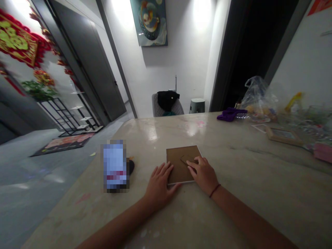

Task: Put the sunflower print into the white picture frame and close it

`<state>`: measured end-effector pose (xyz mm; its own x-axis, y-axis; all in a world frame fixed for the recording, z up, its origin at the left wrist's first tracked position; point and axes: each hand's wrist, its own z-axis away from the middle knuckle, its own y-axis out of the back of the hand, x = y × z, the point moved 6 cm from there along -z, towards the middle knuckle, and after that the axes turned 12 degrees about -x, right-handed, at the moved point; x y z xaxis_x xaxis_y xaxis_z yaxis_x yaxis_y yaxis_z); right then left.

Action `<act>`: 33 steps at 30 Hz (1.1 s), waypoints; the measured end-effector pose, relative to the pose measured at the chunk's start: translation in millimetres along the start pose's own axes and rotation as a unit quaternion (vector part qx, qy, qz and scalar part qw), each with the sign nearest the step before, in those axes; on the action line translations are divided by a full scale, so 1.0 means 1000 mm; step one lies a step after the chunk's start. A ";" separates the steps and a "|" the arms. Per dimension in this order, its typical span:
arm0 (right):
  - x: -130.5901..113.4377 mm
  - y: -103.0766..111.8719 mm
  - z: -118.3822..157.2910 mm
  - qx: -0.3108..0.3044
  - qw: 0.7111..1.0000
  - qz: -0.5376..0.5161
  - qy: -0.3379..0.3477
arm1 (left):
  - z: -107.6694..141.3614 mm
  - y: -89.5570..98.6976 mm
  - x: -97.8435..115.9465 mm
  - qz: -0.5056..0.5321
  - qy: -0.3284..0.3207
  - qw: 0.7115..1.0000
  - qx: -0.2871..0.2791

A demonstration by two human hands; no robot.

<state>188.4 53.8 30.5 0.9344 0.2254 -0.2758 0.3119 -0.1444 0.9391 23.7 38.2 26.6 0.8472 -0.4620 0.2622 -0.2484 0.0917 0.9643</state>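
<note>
A flat, square brown board with a thin white edge lies on the table in front of me, resembling the back of a picture frame. My left hand rests at its near left corner, fingers stretched over the left edge and thumb along the near edge. On the board's right half is my right hand, thumb and index finger brought together by a thin angled dark line near the middle. Whatever lies between those fingertips is too small to make out. A dark red cord circles the right wrist.
On the left stands a phone-like bright screen, pixelated, with a dark round thing behind. Toward the back right lie a purple cloth, a clear plastic bag, a wooden frame and a pink object. A chair stands beyond the table.
</note>
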 end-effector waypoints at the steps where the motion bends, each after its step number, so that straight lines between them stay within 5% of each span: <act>1: 0.001 0.001 0.000 -0.005 1.000 -0.005 0.005 | 0.000 0.000 0.000 -0.007 -0.004 1.000 0.001; 12: 0.046 0.016 0.008 -0.198 0.968 -0.137 0.069 | 0.006 0.017 0.011 -0.071 -0.042 0.994 0.071; 19: 0.056 0.014 0.010 -0.261 0.947 -0.179 0.061 | 0.008 0.015 0.016 -0.099 -0.067 0.988 0.100; 33: 0.055 -0.009 -0.011 -0.063 0.993 -0.089 0.038 | -0.009 0.003 -0.008 -0.110 -0.036 0.993 0.020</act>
<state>234.7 78.1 9.1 0.8497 0.3092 -0.4271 0.4418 0.0245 0.8968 20.1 50.1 28.1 0.8481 -0.5284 0.0403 -0.0802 -0.0528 0.9954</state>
